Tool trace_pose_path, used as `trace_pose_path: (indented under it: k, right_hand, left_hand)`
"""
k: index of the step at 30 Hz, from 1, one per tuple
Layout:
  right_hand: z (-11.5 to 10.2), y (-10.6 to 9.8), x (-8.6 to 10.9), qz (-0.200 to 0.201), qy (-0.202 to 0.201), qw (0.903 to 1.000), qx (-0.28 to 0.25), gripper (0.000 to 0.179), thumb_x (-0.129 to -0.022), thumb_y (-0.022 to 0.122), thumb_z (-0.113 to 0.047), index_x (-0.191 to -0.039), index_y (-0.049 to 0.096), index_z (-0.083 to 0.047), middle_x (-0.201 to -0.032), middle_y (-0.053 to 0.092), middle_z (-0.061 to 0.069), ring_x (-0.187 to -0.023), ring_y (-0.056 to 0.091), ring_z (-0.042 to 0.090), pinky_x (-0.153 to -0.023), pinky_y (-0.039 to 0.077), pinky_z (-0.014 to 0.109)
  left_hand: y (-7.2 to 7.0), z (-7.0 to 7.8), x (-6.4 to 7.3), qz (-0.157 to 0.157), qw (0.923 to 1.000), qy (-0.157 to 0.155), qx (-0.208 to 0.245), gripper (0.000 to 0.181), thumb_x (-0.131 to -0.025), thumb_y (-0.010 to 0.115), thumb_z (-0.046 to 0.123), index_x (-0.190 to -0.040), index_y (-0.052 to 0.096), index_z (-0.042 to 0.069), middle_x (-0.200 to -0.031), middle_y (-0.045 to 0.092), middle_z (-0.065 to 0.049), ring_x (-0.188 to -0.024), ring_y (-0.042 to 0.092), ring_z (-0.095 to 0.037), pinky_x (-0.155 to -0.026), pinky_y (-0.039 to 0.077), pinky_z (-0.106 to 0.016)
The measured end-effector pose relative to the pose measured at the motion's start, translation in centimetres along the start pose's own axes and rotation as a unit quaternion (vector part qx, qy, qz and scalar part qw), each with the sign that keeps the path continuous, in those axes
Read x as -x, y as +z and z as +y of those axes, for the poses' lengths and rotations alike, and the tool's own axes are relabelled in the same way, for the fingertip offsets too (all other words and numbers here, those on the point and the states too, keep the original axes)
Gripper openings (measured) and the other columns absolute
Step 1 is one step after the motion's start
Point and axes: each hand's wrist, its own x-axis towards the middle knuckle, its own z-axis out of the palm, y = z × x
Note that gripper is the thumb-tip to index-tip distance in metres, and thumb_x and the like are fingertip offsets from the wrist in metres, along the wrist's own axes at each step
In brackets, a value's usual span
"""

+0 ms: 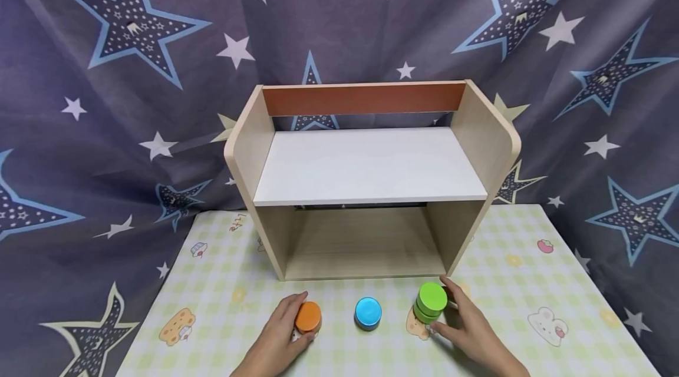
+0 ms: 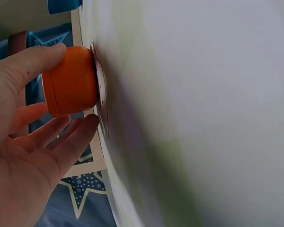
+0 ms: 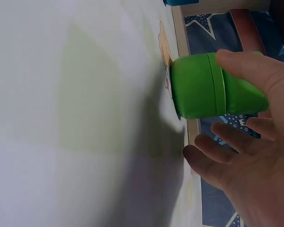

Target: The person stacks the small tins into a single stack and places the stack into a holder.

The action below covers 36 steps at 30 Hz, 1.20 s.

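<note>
An orange round container (image 1: pixel 308 317) stands on the table near my left hand (image 1: pixel 278 333). In the left wrist view, the thumb touches the side of the orange container (image 2: pixel 73 80), and the other fingers stretch out along its far side. My right hand (image 1: pixel 472 327) is beside a taller green round container (image 1: pixel 431 300), which has two parts, one above the other. The right wrist view shows the thumb against the green container (image 3: pixel 199 85) and the other fingers spread apart from it. A blue round container (image 1: pixel 368 313) stands between the hands, touched by neither.
Behind the containers stands a wooden shelf unit (image 1: pixel 371 250) with a white upper board (image 1: pixel 371 165) and a brown back rail (image 1: pixel 366 99). A checked, cartoon-printed cloth (image 1: pixel 212 283) covers the table. A dark star-patterned curtain (image 1: pixel 339 23) hangs at the back and sides.
</note>
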Motion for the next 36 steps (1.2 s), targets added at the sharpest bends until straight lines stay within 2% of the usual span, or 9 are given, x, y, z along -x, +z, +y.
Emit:
trace_pose_path:
  k: [5, 8, 12, 13, 17, 24, 28, 36]
  right_hand:
    - [-2.3, -0.3, -0.2, 0.005, 0.028, 0.9994, -0.021, 0.090, -0.070, 0.080, -0.006, -0.143, 0.028, -0.009, -0.132, 0.045, 0.018, -0.110, 0.052, 0.027, -0.087, 0.047, 0.045]
    - [-2.1, -0.2, -0.2, -0.001, 0.044, 0.9986, -0.028, 0.089, -0.071, 0.079, -0.007, -0.144, 0.027, -0.014, -0.130, 0.048, 0.013, -0.109, 0.052, 0.025, -0.087, 0.048, 0.043]
    - [0.0, 0.3, 0.0, -0.010, 0.059, 0.9977, -0.033, 0.090, -0.073, 0.079, -0.014, -0.144, 0.026, -0.024, -0.127, 0.050, 0.002, -0.108, 0.053, 0.020, -0.087, 0.048, 0.039]
    - [0.0, 0.3, 0.0, -0.011, 0.062, 0.9975, -0.033, 0.089, -0.073, 0.079, -0.015, -0.144, 0.026, -0.023, -0.126, 0.051, 0.001, -0.108, 0.053, 0.019, -0.087, 0.049, 0.038]
    - [0.0, 0.3, -0.1, -0.011, 0.065, 0.9972, -0.037, 0.089, -0.073, 0.079, -0.015, -0.145, 0.027, -0.017, -0.125, 0.051, -0.001, -0.106, 0.054, 0.016, -0.086, 0.049, 0.036]
    - [0.1, 0.4, -0.1, -0.012, 0.057, 0.9974, -0.043, 0.089, -0.074, 0.078, -0.015, -0.144, 0.025, -0.026, -0.122, 0.052, -0.003, -0.105, 0.055, 0.014, -0.084, 0.051, 0.036]
    - [0.1, 0.5, -0.1, -0.013, 0.060, 0.9970, -0.047, 0.088, -0.074, 0.078, -0.014, -0.144, 0.026, -0.025, -0.122, 0.052, -0.003, -0.104, 0.055, 0.014, -0.084, 0.051, 0.036]
    - [0.1, 0.5, -0.2, -0.014, 0.075, 0.9962, -0.042, 0.088, -0.074, 0.079, -0.015, -0.143, 0.027, -0.027, -0.122, 0.052, -0.004, -0.104, 0.055, 0.012, -0.086, 0.050, 0.035]
  left_hand:
    - [0.1, -0.1, 0.0, 0.003, 0.9999, 0.013, -0.005, 0.077, -0.078, 0.074, 0.030, -0.141, 0.034, 0.011, -0.129, 0.044, -0.007, -0.110, 0.050, -0.022, -0.088, 0.048, -0.042]
    - [0.1, -0.1, 0.0, 0.002, 0.9999, 0.016, -0.003, 0.076, -0.079, 0.074, 0.029, -0.141, 0.035, 0.010, -0.126, 0.045, -0.006, -0.108, 0.052, -0.020, -0.087, 0.048, -0.040]
    - [0.2, -0.1, -0.1, 0.006, 0.9998, 0.020, -0.003, 0.076, -0.079, 0.074, 0.029, -0.141, 0.034, 0.010, -0.124, 0.046, -0.005, -0.106, 0.053, -0.020, -0.085, 0.049, -0.040]
    - [0.2, -0.1, -0.1, 0.007, 0.9998, 0.020, -0.003, 0.076, -0.079, 0.074, 0.029, -0.141, 0.034, 0.010, -0.123, 0.046, -0.005, -0.105, 0.053, -0.020, -0.084, 0.050, -0.039]
    - [0.2, -0.2, -0.1, 0.008, 0.9998, 0.021, 0.000, 0.077, -0.078, 0.075, 0.028, -0.141, 0.034, 0.011, -0.121, 0.047, -0.004, -0.101, 0.055, -0.017, -0.081, 0.051, -0.037]
    - [0.1, 0.3, -0.2, -0.007, 0.9999, 0.000, 0.008, 0.078, -0.078, 0.074, 0.030, -0.142, 0.033, 0.013, -0.121, 0.047, -0.003, -0.104, 0.053, -0.018, -0.083, 0.050, -0.039]
    - [0.0, 0.7, -0.4, -0.013, 0.9997, -0.011, 0.016, 0.078, -0.079, 0.074, 0.031, -0.142, 0.032, 0.015, -0.123, 0.046, -0.002, -0.107, 0.052, -0.019, -0.085, 0.049, -0.041]
    - [0.0, 1.3, -0.5, -0.015, 0.9997, -0.006, 0.019, 0.077, -0.079, 0.073, 0.034, -0.142, 0.032, 0.018, -0.123, 0.047, 0.001, -0.108, 0.051, -0.016, -0.086, 0.048, -0.040]
